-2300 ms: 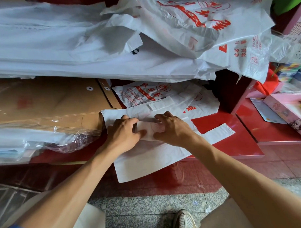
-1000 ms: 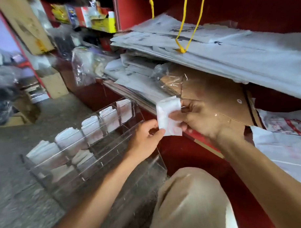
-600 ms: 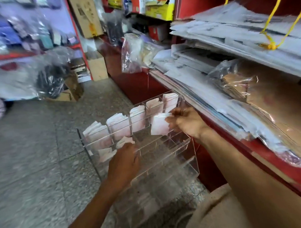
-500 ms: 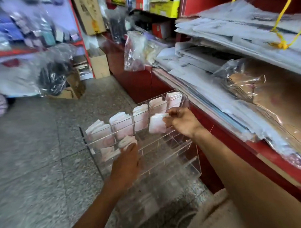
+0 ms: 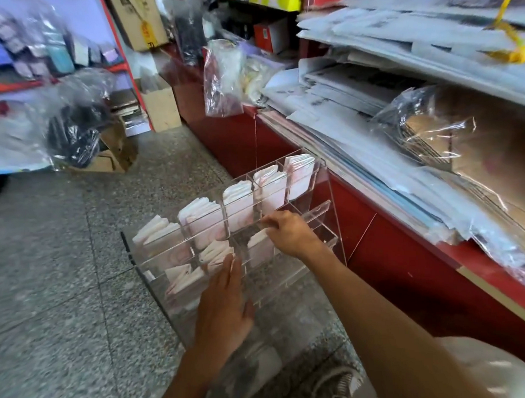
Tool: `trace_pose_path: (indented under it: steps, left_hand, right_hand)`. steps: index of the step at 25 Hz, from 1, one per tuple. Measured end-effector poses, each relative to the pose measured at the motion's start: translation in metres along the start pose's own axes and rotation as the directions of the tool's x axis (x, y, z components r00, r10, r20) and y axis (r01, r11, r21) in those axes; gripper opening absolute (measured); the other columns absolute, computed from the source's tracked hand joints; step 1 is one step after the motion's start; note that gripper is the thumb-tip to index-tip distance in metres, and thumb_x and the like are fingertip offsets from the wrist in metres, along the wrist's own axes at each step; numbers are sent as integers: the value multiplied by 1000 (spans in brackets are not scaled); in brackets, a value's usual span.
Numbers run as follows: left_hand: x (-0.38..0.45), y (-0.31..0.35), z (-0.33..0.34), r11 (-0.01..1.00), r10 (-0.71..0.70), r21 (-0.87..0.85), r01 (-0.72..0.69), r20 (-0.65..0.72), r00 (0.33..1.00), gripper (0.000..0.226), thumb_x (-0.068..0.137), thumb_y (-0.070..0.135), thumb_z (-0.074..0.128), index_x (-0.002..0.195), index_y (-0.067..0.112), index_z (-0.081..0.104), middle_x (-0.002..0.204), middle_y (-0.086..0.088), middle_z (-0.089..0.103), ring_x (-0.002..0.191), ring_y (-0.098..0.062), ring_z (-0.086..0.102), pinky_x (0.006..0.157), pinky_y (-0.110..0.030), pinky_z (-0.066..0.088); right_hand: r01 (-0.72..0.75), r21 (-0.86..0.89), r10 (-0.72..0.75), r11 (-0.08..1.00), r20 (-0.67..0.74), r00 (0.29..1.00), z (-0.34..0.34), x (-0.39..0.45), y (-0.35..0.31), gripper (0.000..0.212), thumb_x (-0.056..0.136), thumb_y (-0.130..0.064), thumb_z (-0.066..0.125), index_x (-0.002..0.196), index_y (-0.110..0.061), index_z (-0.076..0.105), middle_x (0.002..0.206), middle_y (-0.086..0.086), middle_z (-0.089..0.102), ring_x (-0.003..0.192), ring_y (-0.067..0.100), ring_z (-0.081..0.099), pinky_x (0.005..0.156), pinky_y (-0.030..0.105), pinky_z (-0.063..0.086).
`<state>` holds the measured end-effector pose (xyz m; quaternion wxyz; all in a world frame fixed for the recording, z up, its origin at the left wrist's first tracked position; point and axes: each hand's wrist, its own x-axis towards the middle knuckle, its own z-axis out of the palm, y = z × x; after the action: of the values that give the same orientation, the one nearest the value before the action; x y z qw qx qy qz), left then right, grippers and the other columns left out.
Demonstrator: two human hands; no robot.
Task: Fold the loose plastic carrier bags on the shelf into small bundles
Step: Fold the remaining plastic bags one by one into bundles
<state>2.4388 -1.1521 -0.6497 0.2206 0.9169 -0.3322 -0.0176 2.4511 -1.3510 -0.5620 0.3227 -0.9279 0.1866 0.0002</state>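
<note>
A clear acrylic rack [image 5: 316,211] stands on the floor against the red shelf unit [image 5: 406,271]. Its back row holds several folded white bag bundles [image 5: 237,205], and more bundles [image 5: 215,254] sit in the second row. My right hand [image 5: 290,235] reaches into the second row, fingers curled at the top of one white folded bundle [image 5: 257,251] that sits low in a compartment. My left hand [image 5: 226,307] lies flat with straight fingers against the rack's front wall, fingertips close to the second-row bundles. The loose carrier bags are out of view.
Stacks of white paper and plastic-wrapped brown envelopes [image 5: 467,138] overhang the shelf on the right. A clear plastic bag [image 5: 224,78] hangs over the shelf's far end. Cardboard boxes [image 5: 160,108] and bagged goods [image 5: 71,131] stand on the granite floor [image 5: 50,280] behind.
I turned from the shelf to the acrylic rack. My right hand carried the folded bundle there and lowered it into a second-row compartment. My left hand came flat against the rack's front.
</note>
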Motion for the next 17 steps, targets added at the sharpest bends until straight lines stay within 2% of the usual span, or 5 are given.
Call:
trace_pose_path:
  steps: [3, 5, 9, 13, 17]
  left_hand:
    - [-8, -1, 9, 996, 46, 70, -46, -7, 999, 94, 72, 29, 77, 151, 8, 31, 161, -12, 21, 136, -35, 40, 91, -47, 51]
    - [-14, 5, 14, 993, 78, 85, -76, -12, 997, 92, 69, 27, 81, 148, 9, 36, 156, -16, 32, 131, -38, 47, 87, -49, 52]
    - [-17, 53, 25, 952, 305, 7, -305, 15, 952, 75, 76, 29, 73, 142, 13, 41, 145, -14, 48, 122, -33, 56, 93, -47, 50]
    - [12, 129, 18, 812, 524, -257, -524, -76, 849, 54, 88, 37, 50, 140, 23, 51, 144, 5, 48, 131, -12, 45, 107, -33, 39]
    - [40, 245, 6, 604, 752, -281, -746, -108, 650, 50, 87, 34, 52, 135, 20, 57, 137, 4, 56, 124, -14, 52, 108, -32, 38]
  right_hand:
    - [43, -174, -44, 984, -7, 999, -17, -11, 7, 31, 94, -25, 53, 124, -14, 56, 119, 11, 63, 112, 30, 57, 94, 40, 48]
    - [84, -222, -93, 971, -32, 995, -44, -26, 11, 38, 95, -32, 53, 131, -18, 50, 124, 7, 62, 118, 28, 52, 98, 42, 45]
    - [48, -381, -127, 923, -185, 975, -119, -80, 48, 59, 94, -58, 45, 143, -27, 38, 121, 5, 63, 111, 25, 60, 100, 40, 46]
    - [-61, -423, -126, 904, -399, 908, -184, -186, 110, 60, 89, -61, 48, 141, -31, 39, 140, -4, 50, 121, 25, 52, 100, 43, 44]
    - [-356, -336, 96, 872, -595, 798, -218, -318, 196, 54, 83, -60, 50, 124, -25, 57, 126, -6, 60, 109, 27, 59, 92, 43, 48]
